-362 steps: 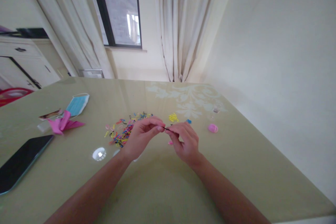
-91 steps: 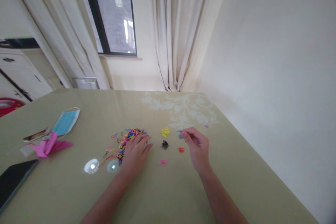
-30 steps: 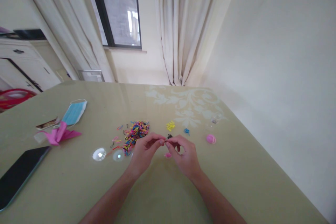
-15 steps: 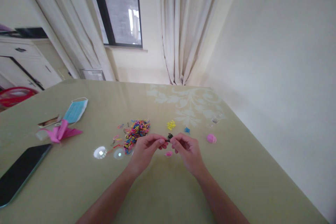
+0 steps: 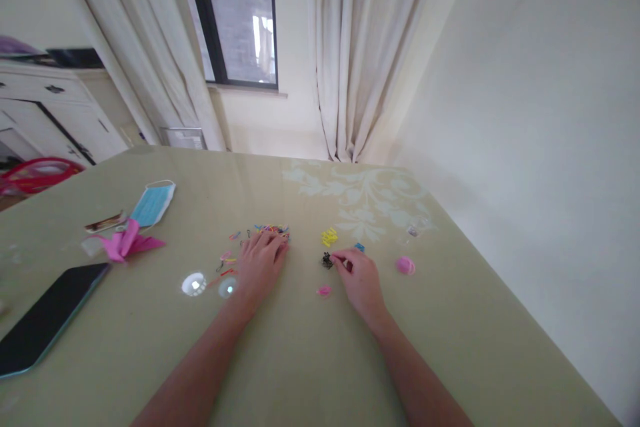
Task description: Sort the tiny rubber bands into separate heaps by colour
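Coloured bands [image 5: 273, 228] are partly hidden by the loosely spread left hand [image 5: 261, 263]; black bands [image 5: 327, 260] are met by the pinched right hand [image 5: 362, 281], whose contents cannot be told.

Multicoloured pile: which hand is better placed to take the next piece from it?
Probably the left hand: it lies over the multicoloured pile, while the right hand is off to the right, fingertips at the black pile.

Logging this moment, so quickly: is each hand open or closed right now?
Left hand: open, palm down over multicolored rubber bands.
Right hand: fingertips pinched closed at black rubber bands; whether holding any, can't tell.
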The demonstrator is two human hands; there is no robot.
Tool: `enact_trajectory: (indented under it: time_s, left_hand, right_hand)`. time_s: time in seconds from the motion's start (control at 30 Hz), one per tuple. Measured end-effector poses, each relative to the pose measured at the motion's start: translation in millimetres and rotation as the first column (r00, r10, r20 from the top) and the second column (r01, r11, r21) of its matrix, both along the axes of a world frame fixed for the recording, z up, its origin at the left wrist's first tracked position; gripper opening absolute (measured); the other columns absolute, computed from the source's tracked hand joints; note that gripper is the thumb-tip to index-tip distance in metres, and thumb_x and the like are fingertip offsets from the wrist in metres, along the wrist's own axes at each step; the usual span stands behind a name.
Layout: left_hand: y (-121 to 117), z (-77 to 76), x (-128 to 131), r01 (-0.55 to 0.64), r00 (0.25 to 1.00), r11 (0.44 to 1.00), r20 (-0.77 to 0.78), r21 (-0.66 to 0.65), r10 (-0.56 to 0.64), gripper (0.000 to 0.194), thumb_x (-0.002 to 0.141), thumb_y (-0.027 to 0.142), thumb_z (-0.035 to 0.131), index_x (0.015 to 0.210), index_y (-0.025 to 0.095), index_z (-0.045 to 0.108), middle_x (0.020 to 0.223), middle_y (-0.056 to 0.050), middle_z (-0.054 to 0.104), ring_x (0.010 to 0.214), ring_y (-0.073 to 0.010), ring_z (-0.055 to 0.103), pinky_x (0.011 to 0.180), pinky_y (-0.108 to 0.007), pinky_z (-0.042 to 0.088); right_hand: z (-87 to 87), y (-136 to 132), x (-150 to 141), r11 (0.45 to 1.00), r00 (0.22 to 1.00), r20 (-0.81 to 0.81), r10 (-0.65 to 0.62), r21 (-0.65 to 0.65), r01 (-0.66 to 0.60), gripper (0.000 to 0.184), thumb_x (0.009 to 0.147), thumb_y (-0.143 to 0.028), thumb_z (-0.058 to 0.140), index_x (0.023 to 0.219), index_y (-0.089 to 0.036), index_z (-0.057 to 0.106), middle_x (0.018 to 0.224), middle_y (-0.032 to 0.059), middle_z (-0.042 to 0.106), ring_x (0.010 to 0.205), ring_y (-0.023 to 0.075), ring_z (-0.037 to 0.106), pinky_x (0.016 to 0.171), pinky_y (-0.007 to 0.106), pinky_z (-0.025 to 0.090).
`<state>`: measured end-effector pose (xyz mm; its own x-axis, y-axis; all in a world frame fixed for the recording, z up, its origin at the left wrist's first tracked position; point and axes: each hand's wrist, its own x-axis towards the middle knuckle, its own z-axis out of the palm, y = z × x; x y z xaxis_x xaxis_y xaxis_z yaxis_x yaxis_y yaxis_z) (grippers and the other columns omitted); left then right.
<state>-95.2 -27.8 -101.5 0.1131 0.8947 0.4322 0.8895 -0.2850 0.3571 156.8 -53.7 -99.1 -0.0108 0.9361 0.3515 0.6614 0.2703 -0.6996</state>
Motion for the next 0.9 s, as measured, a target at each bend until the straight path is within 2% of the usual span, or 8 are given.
enact_trajectory:
  time_s: [0.1,0.17,0.3,0.4,0.63,0.77,0.9]
  left_hand:
    - [2.9,-4.4,6.2,-0.002,0.999,1.000,-0.046,-0.007,0.002,0.034,0.100,0.030,0.057,0.128,0.025,0.076,0.130,-0.015,0.073,0.124,-0.0389,0.059,0.104,-0.054,0.043]
    - [5.7,-6.0,8.6,-0.001,0.998,1.000,-0.059,-0.012,0.000,0.036,0.100,0.029,0.056,0.131,0.027,0.074,0.139,-0.015,0.070,0.129,-0.0404,0.056,0.105,-0.056,0.041]
    - [8.5,-5.2,8.1,0.003,0.996,0.999,-0.085,-0.047,-0.007,0.030,0.101,0.025,0.054,0.115,0.029,0.081,0.124,-0.012,0.077,0.125,-0.0391,0.060,0.102,-0.055,0.041]
    - [7.7,-3.3,5.3,-0.014,0.999,0.998,-0.041,-0.056,0.012,0.032,0.099,0.022,0.053,0.112,0.029,0.082,0.118,-0.011,0.080,0.118,-0.0366,0.064,0.099,-0.053,0.042]
    - [8.2,0.4,-4.6,-0.066,0.970,0.998,0.232,-0.021,0.069,0.027,0.097,0.025,0.057,0.102,0.028,0.084,0.106,-0.009,0.084,0.102,-0.0340,0.073,0.099,-0.053,0.047]
    - [8.0,5.7,-7.3,-0.096,0.881,0.994,0.462,-0.045,0.106,0.024,0.096,0.034,0.062,0.104,0.027,0.084,0.107,-0.008,0.084,0.099,-0.0316,0.076,0.093,-0.046,0.055]
    - [6.1,10.1,-6.0,-0.070,0.774,0.995,0.625,-0.074,0.101,0.024,0.094,0.038,0.065,0.103,0.024,0.082,0.104,-0.009,0.084,0.093,-0.0273,0.078,0.087,-0.041,0.060]
  right_hand:
    - [-3.7,0.4,-2.5,0.999,0.999,0.051,0.017,0.031,-0.018,0.024,0.100,-0.029,0.063,0.095,-0.022,0.085,0.085,0.0072,0.077,0.062,0.0177,0.061,0.066,0.032,0.049]
    - [-5.3,0.8,-2.2,0.999,0.998,0.068,0.016,0.039,-0.019,0.025,0.101,-0.029,0.062,0.097,-0.022,0.086,0.083,0.0070,0.075,0.061,0.0175,0.060,0.066,0.032,0.050]
    - [-6.3,1.6,-0.7,0.999,0.997,0.078,0.020,0.042,-0.023,0.027,0.102,-0.028,0.060,0.103,-0.022,0.086,0.085,0.0072,0.075,0.061,0.0168,0.059,0.067,0.031,0.051]
    - [-4.7,1.0,-1.0,0.999,0.998,0.062,0.026,0.037,-0.028,0.026,0.101,-0.027,0.061,0.103,-0.021,0.086,0.086,0.0072,0.075,0.062,0.0170,0.059,0.070,0.032,0.051]
    - [0.2,-1.9,-1.1,0.998,0.999,0.032,0.031,0.055,-0.032,0.024,0.101,-0.027,0.062,0.101,-0.021,0.085,0.086,0.0067,0.074,0.064,0.0174,0.060,0.070,0.032,0.051]
    - [2.4,-3.5,-2.1,0.997,0.999,0.005,0.040,0.060,-0.041,0.022,0.101,-0.027,0.064,0.100,-0.021,0.085,0.086,0.0064,0.074,0.064,0.0176,0.060,0.070,0.032,0.050]
    - [3.8,-4.8,-3.7,0.995,0.999,-0.012,0.052,0.089,-0.051,0.025,0.103,-0.032,0.062,0.098,-0.022,0.085,0.084,0.0063,0.074,0.064,0.0177,0.060,0.069,0.032,0.051]
